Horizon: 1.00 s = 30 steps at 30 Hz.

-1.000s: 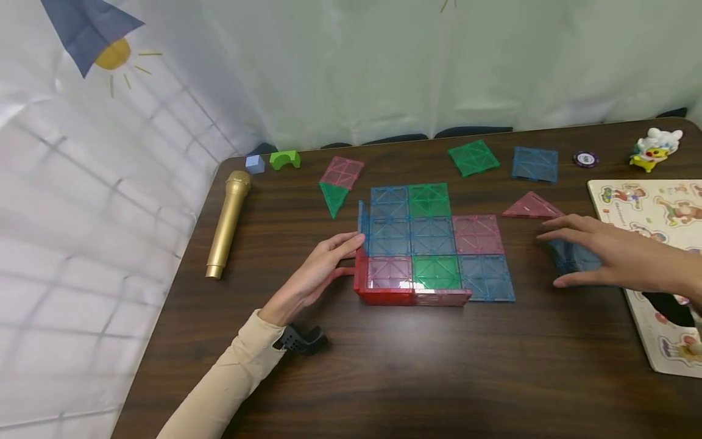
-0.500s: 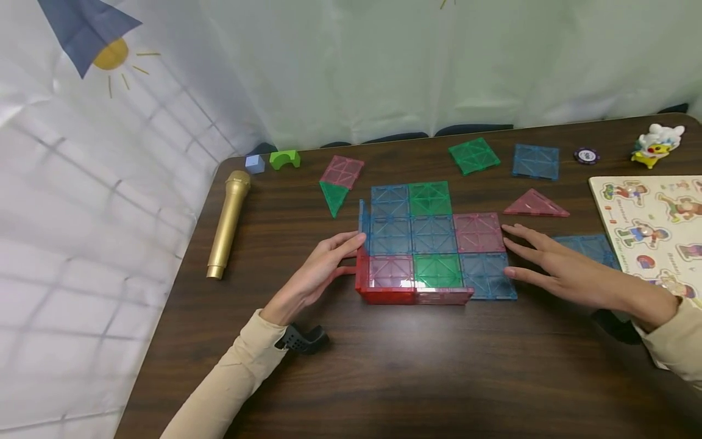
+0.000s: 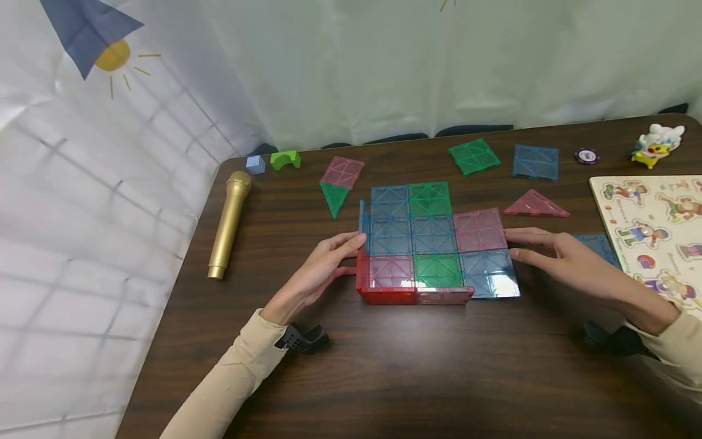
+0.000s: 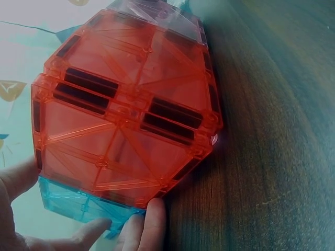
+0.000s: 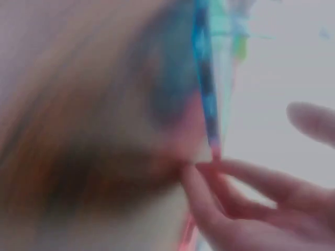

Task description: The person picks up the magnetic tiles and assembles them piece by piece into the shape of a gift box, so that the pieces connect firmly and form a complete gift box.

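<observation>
Blue, translucent: we list one upright tile [image 4: 68, 198], gripped by the left hand [image 3: 316, 271], left of a flat tile grid [image 3: 433, 235]; one pink tile [image 3: 479, 230], grid's right edge, touched by the right hand [image 3: 573, 268], pinch unclear.

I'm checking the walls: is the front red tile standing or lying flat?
Standing: in the head view, the front red tile rises along the near edge of the flat pink tile.
</observation>
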Available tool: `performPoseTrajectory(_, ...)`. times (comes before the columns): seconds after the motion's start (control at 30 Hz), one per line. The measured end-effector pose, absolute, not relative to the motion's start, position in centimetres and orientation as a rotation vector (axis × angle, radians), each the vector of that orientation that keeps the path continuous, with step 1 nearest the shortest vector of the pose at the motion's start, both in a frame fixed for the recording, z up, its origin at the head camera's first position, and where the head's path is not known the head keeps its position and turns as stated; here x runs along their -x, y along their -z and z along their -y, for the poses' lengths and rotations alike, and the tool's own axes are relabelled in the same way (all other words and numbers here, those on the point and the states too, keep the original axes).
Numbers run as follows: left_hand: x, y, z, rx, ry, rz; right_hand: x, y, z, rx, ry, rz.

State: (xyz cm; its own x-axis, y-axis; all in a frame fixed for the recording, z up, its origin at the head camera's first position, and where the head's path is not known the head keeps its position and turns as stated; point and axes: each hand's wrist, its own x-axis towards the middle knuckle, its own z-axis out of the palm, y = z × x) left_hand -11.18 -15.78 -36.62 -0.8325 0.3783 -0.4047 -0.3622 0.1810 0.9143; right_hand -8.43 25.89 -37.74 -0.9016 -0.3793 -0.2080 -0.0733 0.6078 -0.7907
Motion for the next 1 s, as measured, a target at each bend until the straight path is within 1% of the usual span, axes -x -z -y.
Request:
performPoseTrajectory(0.13,11.1,36.5,15.9,-0.01,-1.706,-1.904,8.6,37.4,-25.8,0.295,1.438,-2.428)
performPoseTrajectory(0.27,11.1,36.5,16.0,-0.003,-1.71,-1.903,9.2,37.1,-24.8,0.299,1.614,-2.397)
performPoseTrajectory(0.43,11.2,36.7,15.8,0.004,-1.714,-1.896,10.0,36.8,-22.7,0.326,1.713,-2.357)
performPoseTrajectory(0.77,11.2,36.6,15.6,0.012,-1.697,-1.907,11.1,36.5,-19.6,0.463,1.661,-2.38)
performPoseTrajectory(1.0,11.4,36.8,15.7,0.003,-1.695,-1.899,11.0,36.8,-19.4,0.409,1.563,-2.397)
